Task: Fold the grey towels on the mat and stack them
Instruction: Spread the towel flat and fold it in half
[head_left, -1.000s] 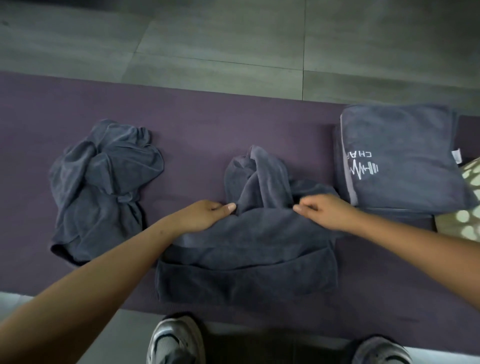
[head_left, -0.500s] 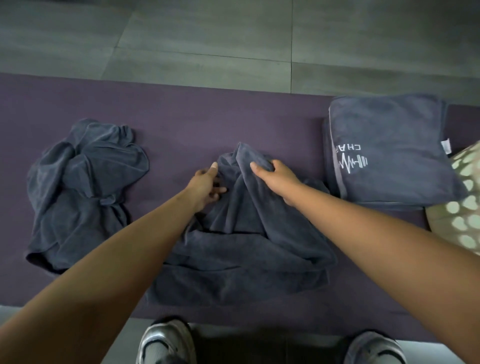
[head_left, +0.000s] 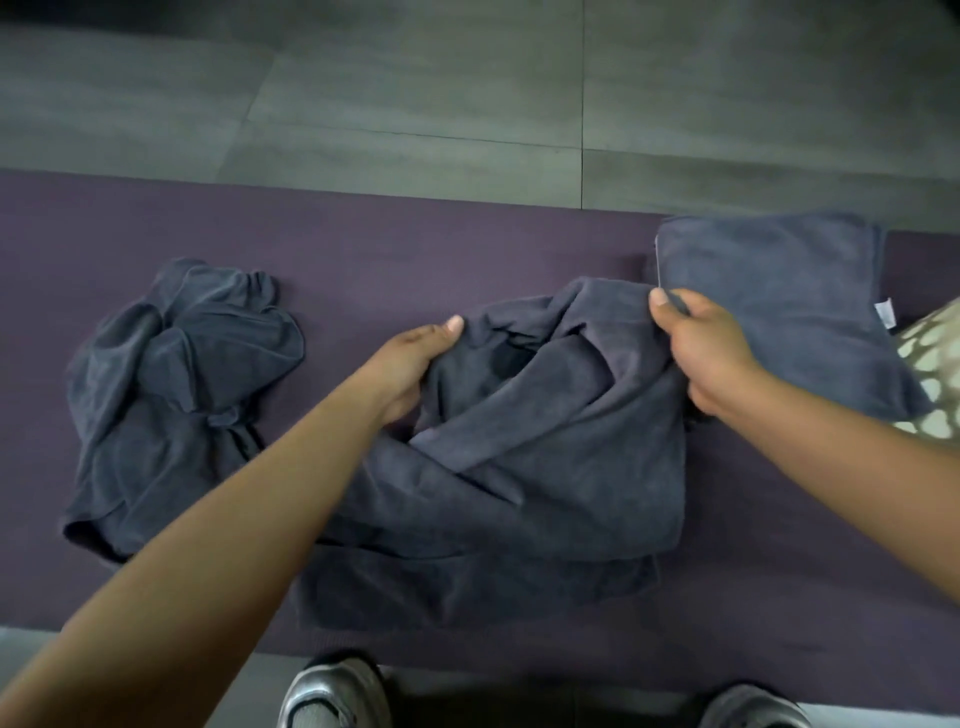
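Observation:
A rumpled grey towel (head_left: 519, 467) lies in the middle of the purple mat (head_left: 415, 249). My left hand (head_left: 410, 364) grips its far left edge, thumb on top. My right hand (head_left: 701, 348) pinches its far right corner, close to a folded grey towel (head_left: 779, 301) that lies flat at the right of the mat. Another grey towel (head_left: 171, 384) sits crumpled in a heap at the left of the mat, untouched.
Grey floor tiles (head_left: 467, 93) lie beyond the mat. A pale patterned cushion (head_left: 935, 358) shows at the right edge. My two shoes (head_left: 332, 696) stand at the mat's near edge.
Both hands moved from the towel's near middle to its far edge, then spread apart, left going left and right going right, pulling the far edge wider.

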